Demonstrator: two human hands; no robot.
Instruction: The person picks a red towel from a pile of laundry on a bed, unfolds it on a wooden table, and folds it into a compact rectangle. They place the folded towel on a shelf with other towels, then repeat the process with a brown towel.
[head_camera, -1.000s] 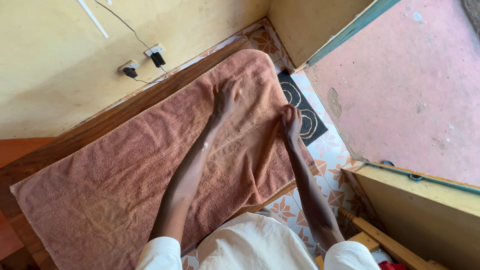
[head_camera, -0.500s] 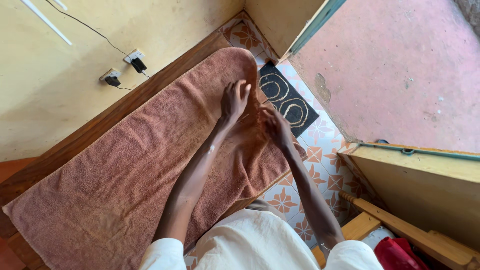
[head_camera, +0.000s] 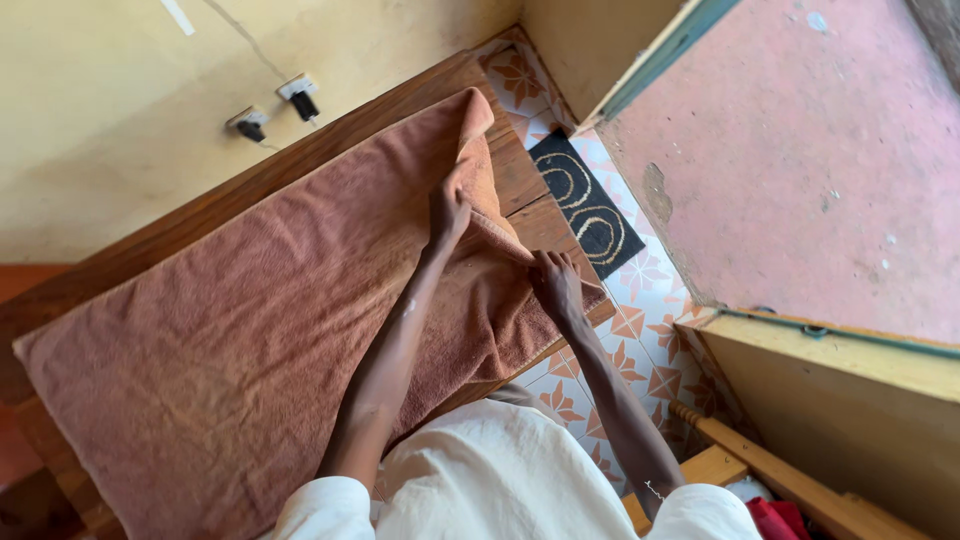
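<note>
A long reddish-brown towel (head_camera: 230, 310) lies spread along a wooden table (head_camera: 515, 175). Its far right end is lifted and folded back toward me, baring the table's end. My left hand (head_camera: 447, 212) grips the raised edge of the towel near its far corner. My right hand (head_camera: 557, 285) holds the near right edge of the same towel at the table's front corner. Both arms reach out from white sleeves at the bottom.
A yellow wall with two sockets and black plugs (head_camera: 275, 105) runs behind the table. A black doormat with pale swirls (head_camera: 580, 205) lies on patterned floor tiles by an open doorway onto a pink floor (head_camera: 800, 150). Wooden furniture (head_camera: 830, 400) stands at lower right.
Both hands went from resting flat on the towel's right end to gripping it, and the end has been pulled up and back, uncovering the table's end.
</note>
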